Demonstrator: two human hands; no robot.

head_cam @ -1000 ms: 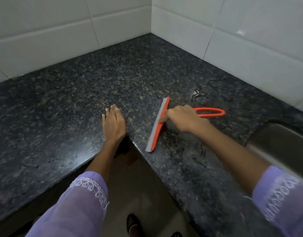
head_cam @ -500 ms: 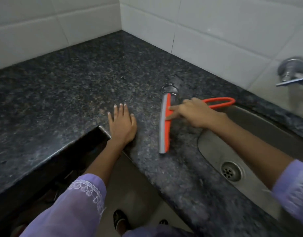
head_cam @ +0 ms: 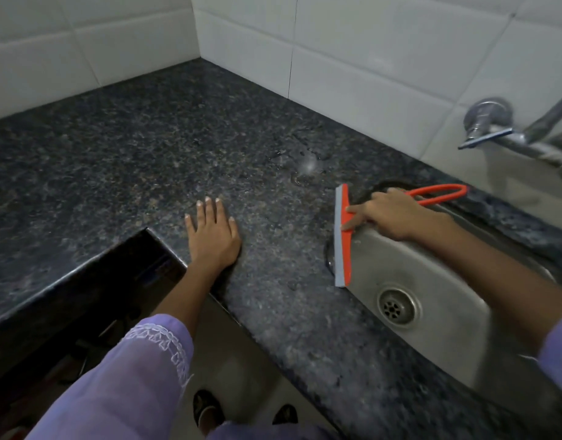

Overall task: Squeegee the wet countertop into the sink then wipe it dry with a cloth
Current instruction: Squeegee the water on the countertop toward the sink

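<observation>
The right hand [head_cam: 397,214] is gripping the orange plastic squeegee with a grey rubber blade [head_cam: 343,239] near where the looped handle meets the blade bar, its fingers [head_cam: 356,221] closed around the handle and pressing on the orange bar. The blade is lying along the left rim of the stainless steel sink [head_cam: 438,300], right at the edge where the dark speckled granite desk [head_cam: 146,160] meets the basin; the orange handle loop is pointing toward the back wall side, over the sink's far rim. The left hand [head_cam: 213,233] is resting flat on the desk, palm down, fingers open and spread, holding nothing, beside the desk's inner front corner and well apart from the squeegee. A patch of water droplets [head_cam: 305,163] is sitting on the desk behind the squeegee, near the white tiled wall [head_cam: 368,58]. A chrome tap [head_cam: 495,128] is sticking out of the wall above the sink's far side. The round drain [head_cam: 397,308] is showing in the sink bottom. Lilac sleeves [head_cam: 130,376] are covering both forearms.
</observation>
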